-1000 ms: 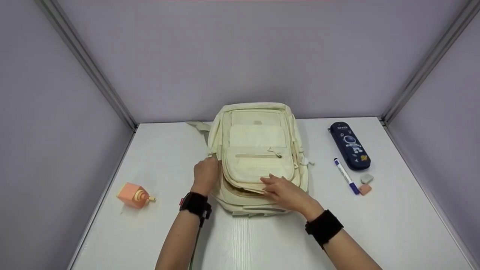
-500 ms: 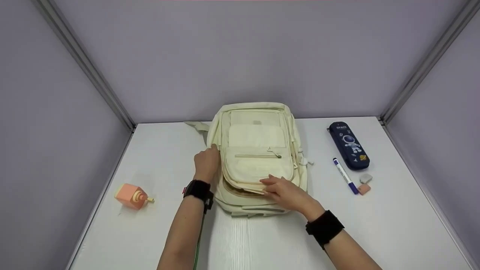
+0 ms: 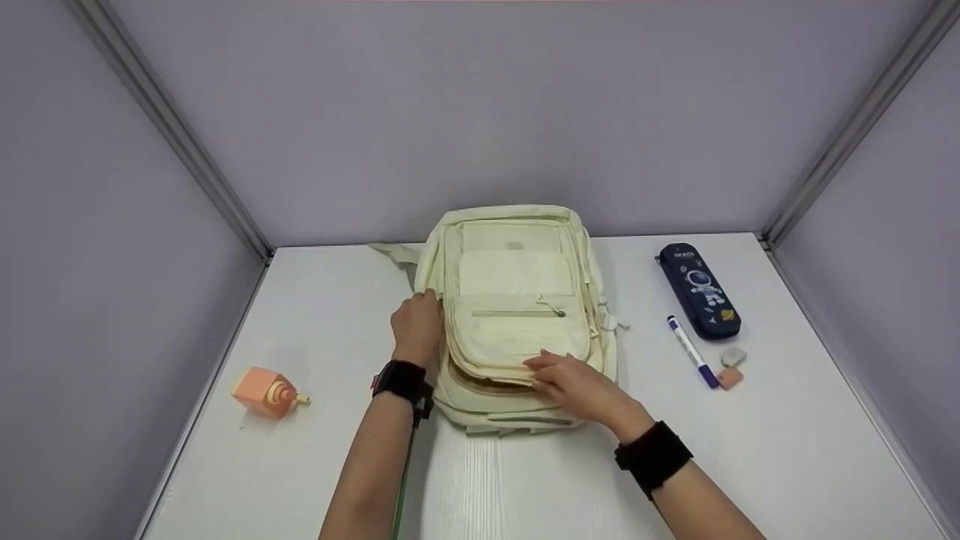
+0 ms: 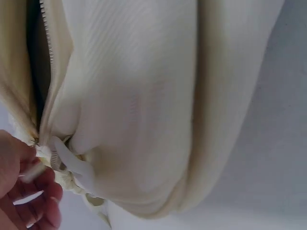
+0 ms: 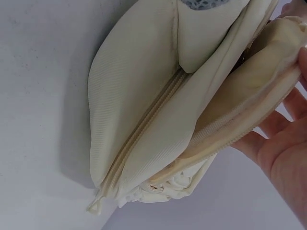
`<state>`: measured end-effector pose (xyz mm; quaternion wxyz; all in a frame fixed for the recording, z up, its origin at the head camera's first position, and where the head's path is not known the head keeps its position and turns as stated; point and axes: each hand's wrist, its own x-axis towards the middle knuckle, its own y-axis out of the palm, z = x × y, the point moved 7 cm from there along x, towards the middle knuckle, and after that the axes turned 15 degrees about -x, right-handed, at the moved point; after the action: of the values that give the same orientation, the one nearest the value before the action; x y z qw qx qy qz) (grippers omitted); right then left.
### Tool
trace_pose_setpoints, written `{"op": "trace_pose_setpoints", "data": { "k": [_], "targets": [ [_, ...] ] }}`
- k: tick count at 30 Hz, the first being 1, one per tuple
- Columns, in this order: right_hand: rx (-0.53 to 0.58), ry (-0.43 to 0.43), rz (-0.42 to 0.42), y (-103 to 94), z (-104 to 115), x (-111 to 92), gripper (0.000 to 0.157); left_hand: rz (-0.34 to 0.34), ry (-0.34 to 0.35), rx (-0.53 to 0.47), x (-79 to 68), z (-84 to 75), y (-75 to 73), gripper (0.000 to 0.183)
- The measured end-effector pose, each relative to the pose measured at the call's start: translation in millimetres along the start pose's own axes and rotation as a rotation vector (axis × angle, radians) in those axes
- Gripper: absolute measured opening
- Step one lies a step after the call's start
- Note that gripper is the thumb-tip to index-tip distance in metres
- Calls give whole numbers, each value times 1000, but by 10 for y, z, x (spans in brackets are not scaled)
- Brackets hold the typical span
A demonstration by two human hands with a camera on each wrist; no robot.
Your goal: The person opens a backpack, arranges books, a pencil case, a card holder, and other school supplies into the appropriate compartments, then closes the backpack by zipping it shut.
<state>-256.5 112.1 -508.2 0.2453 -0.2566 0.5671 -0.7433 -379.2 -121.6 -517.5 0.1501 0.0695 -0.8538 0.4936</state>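
Observation:
A cream backpack (image 3: 517, 274) lies on the white table in the head view, its front pocket (image 3: 487, 382) unzipped and gaping at the near end. At the bag's left side my left hand (image 3: 417, 326) has its fingers curled at the end of the zipper (image 4: 47, 72). A small pale zipper pull (image 4: 32, 171) shows blurred between those fingers. My right hand (image 3: 576, 384) grips the near edge of the pocket flap (image 5: 230, 132), which stands lifted from the bag. The right wrist view shows the tan lining inside the opening.
Right of the bag lie a navy astronaut pencil case (image 3: 701, 292), a blue-and-white marker (image 3: 691, 351), a grey eraser-like block (image 3: 733, 357) and an orange one (image 3: 729, 378). An orange bottle-like object (image 3: 266, 392) lies at left. Grey panels (image 3: 517, 112) wall the table.
My left hand has moved a little way up the bag's left side, away from me. The right hand stays at the flap edge, nearly still.

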Motion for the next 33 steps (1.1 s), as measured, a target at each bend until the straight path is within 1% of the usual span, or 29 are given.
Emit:
{"op": "trace_pose_setpoints", "data": {
  "k": [2, 6, 10, 14, 17, 20, 22, 24, 28, 33],
  "targets": [
    [1, 15, 9, -14, -14, -5, 23, -17, 5, -11, -20, -47, -35, 18],
    [10, 32, -1, -59, -30, -3, 29, -51, 44, -10, -89, -167, -125, 18],
    [26, 43, -41, -133, -42, 7, 31, -54, 126, -55, -197, -363, -212, 21],
    [18, 54, -85, -214, -59, 34, 28, -35, 243, -176, -357, -609, -280, 33],
    [2, 64, -106, -273, -73, 66, 28, -3, 360, -251, -503, -785, -296, 41],
    [-9, 69, -126, -337, -83, 100, 27, 40, 483, -268, -648, -914, -276, 47],
    [-13, 71, -139, -379, -91, 118, 25, 62, 545, -248, -725, -958, -249, 49],
    [-16, 67, -154, -418, -92, 132, 24, 76, 578, -224, -776, -969, -221, 50],
    [-10, 57, -172, -476, -86, 149, 23, 66, 599, -221, -799, -940, -197, 42],
    [-1, 54, -183, -514, -83, 167, 23, 23, 631, -276, -802, -903, -239, 32]
  ]
}}
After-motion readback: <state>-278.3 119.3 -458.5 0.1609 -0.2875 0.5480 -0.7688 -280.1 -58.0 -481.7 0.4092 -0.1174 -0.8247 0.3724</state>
